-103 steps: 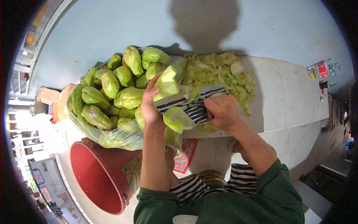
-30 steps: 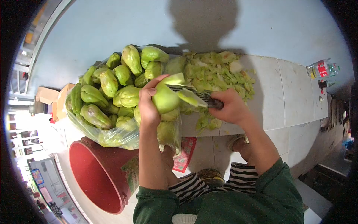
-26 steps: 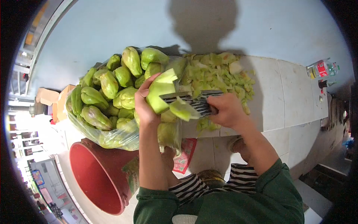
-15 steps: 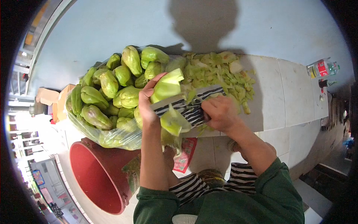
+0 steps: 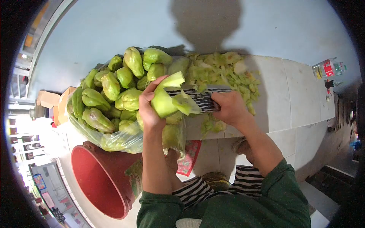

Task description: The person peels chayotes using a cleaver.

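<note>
1. L hand held a part-peeled chayote, fingers curled round its outer side, gripping; fruit was up above the counter, btwn the bag and the peel pile.
2. R hand had its fingers closed on the knife, at the end away from the fruit; broad blade reached across to the chayote, w/ dark/light stripes showing on it.
3. Fresh change at the cut: a thin flap of peel stood out over the blade by the fruit. Couldn't tell if it was fully off. Pale, flat-cut faces showed, so peeling looked well along on this one, prob. not done.
4. L side of counter: clear plastic bag w/ many whole chayotes, skins on.
5. R of that: peel pile, loose, spread near the wall.
6. Far R end: plastic bottle, red label.
7. Below L: red bucket, mouth facing L; cardboard box beyond the bag.
</note>
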The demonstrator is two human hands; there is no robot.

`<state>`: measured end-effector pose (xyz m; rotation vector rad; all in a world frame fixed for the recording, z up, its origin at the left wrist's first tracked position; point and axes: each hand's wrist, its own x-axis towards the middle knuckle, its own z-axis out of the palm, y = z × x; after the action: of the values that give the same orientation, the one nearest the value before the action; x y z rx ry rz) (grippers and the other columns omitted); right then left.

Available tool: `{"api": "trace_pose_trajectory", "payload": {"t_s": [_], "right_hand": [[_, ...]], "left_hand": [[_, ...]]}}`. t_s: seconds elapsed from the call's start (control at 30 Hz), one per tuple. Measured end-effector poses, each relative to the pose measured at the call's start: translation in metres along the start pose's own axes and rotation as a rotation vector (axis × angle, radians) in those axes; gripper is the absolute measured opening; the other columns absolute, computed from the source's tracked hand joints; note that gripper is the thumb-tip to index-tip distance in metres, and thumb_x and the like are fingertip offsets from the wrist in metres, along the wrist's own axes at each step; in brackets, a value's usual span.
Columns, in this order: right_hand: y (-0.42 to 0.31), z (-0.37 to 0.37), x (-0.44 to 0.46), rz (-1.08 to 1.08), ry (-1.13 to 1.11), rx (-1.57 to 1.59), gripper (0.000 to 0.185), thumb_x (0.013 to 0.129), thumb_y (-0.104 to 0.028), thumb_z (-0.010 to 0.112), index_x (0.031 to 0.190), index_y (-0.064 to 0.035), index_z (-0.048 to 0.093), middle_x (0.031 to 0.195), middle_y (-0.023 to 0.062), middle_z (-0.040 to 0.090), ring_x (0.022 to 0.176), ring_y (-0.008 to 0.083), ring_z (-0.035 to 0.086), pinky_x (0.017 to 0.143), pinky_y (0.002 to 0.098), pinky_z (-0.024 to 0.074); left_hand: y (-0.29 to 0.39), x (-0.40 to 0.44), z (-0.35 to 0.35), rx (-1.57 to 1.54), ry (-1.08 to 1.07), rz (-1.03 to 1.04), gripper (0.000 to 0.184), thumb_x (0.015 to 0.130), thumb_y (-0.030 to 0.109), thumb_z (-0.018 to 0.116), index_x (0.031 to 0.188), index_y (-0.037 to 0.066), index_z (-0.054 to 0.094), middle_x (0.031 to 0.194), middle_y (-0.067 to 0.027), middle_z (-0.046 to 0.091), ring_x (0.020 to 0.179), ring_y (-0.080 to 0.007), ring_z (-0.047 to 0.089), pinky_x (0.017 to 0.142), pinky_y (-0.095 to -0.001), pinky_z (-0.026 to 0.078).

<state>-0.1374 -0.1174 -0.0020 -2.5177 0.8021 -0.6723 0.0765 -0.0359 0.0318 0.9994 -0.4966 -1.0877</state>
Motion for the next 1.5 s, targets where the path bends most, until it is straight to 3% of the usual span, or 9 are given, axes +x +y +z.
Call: {"api": "trace_pose_trajectory", "payload": {"t_s": [0.27, 0.43, 0.53, 0.7, 0.77, 0.83, 0.9, 1.27, 1.5], "right_hand": [[0.003, -0.006, 0.0, 0.045, -0.077, 0.046, 0.018, 0.06, -0.009, 0.066, 0.068, -0.0065, 0.05, 0.056, 0.0083, 0.051, 0.051, 0.025, 0.053, 0.049, 0.037, 0.0403], [0.002, -0.018, 0.003, 0.519, 0.095, 0.378, 0.019, 0.074, -0.011, 0.064, 0.064, -0.0045, 0.049, 0.052, -0.0007, 0.04, 0.052, 0.0076, 0.036, 0.047, 0.0283, 0.0333], [0.001, -0.021, 0.0, 0.524, 0.134, 0.424, 0.019, 0.071, -0.017, 0.065, 0.071, 0.0001, 0.056, 0.054, 0.0133, 0.05, 0.047, 0.021, 0.05, 0.049, 0.0339, 0.0416], [-0.003, -0.012, -0.004, 0.258, 0.142, 0.321, 0.018, 0.067, -0.013, 0.067, 0.066, -0.0037, 0.051, 0.054, 0.0096, 0.049, 0.046, 0.0219, 0.046, 0.046, 0.0345, 0.0379], [-0.005, -0.011, -0.004, 0.197, 0.07, 0.265, 0.021, 0.065, -0.01, 0.069, 0.064, -0.0062, 0.048, 0.051, 0.006, 0.044, 0.044, 0.0184, 0.04, 0.045, 0.0319, 0.0345], [-0.013, -0.012, -0.004, -0.127, -0.003, 0.118, 0.03, 0.058, -0.021, 0.072, 0.075, -0.0074, 0.051, 0.064, 0.0109, 0.055, 0.063, 0.034, 0.058, 0.056, 0.0432, 0.0449], [-0.018, -0.006, -0.005, -0.127, -0.004, 0.076, 0.032, 0.057, -0.022, 0.072, 0.076, -0.0076, 0.05, 0.064, 0.0103, 0.054, 0.063, 0.0334, 0.058, 0.057, 0.0427, 0.0456], [-0.01, -0.002, -0.002, 0.027, -0.013, -0.007, 0.029, 0.058, -0.019, 0.071, 0.073, -0.0084, 0.049, 0.061, 0.0102, 0.057, 0.062, 0.0324, 0.06, 0.054, 0.0431, 0.0455], [-0.01, -0.03, -0.003, 0.364, -0.26, 0.483, 0.02, 0.065, -0.017, 0.069, 0.064, -0.0063, 0.052, 0.054, 0.0035, 0.05, 0.05, 0.0173, 0.048, 0.051, 0.0334, 0.0404]], "left_hand": [[-0.001, 0.001, -0.003, 0.066, -0.017, 0.015, 0.064, 0.073, 0.033, 0.039, 0.119, -0.009, 0.053, 0.109, -0.0191, 0.062, 0.095, -0.0255, 0.061, 0.085, -0.033, 0.048], [0.004, 0.0, -0.003, 0.006, 0.026, -0.065, 0.065, 0.074, 0.033, 0.037, 0.122, -0.008, 0.05, 0.108, -0.0195, 0.062, 0.089, -0.0272, 0.062, 0.074, -0.0358, 0.052], [0.007, -0.002, -0.005, -0.103, -0.031, -0.136, 0.067, 0.075, 0.035, 0.036, 0.126, -0.006, 0.048, 0.109, -0.0212, 0.061, 0.083, -0.0318, 0.063, 0.063, -0.0409, 0.053], [0.003, -0.002, -0.01, -0.312, -0.102, -0.212, 0.07, 0.075, 0.037, 0.035, 0.13, -0.004, 0.045, 0.11, -0.0236, 0.06, 0.075, -0.0378, 0.063, 0.052, -0.0478, 0.05], [0.002, -0.003, -0.007, -0.413, 0.021, -0.215, 0.071, 0.074, 0.037, 0.036, 0.131, -0.005, 0.044, 0.113, -0.0242, 0.059, 0.086, -0.0378, 0.062, 0.067, -0.0486, 0.052], [-0.002, 0.001, -0.003, -0.341, 0.018, -0.187, 0.072, 0.074, 0.038, 0.036, 0.131, -0.006, 0.044, 0.116, -0.0245, 0.058, 0.093, -0.0374, 0.061, 0.077, -0.0471, 0.05], [-0.002, 0.0, -0.004, -0.294, -0.029, -0.189, 0.074, 0.073, 0.037, 0.037, 0.13, -0.009, 0.043, 0.124, -0.0249, 0.054, 0.11, -0.0351, 0.054, 0.099, -0.0406, 0.041], [0.002, -0.003, -0.003, -0.289, 0.018, -0.127, 0.069, 0.075, 0.034, 0.035, 0.126, -0.011, 0.046, 0.122, -0.0231, 0.056, 0.109, -0.0324, 0.056, 0.096, -0.0397, 0.043], [0.017, -0.007, -0.003, -0.103, -0.088, -0.199, 0.072, 0.071, 0.038, 0.038, 0.124, -0.011, 0.047, 0.109, -0.023, 0.061, 0.085, -0.0312, 0.063, 0.068, -0.0376, 0.052]]}}
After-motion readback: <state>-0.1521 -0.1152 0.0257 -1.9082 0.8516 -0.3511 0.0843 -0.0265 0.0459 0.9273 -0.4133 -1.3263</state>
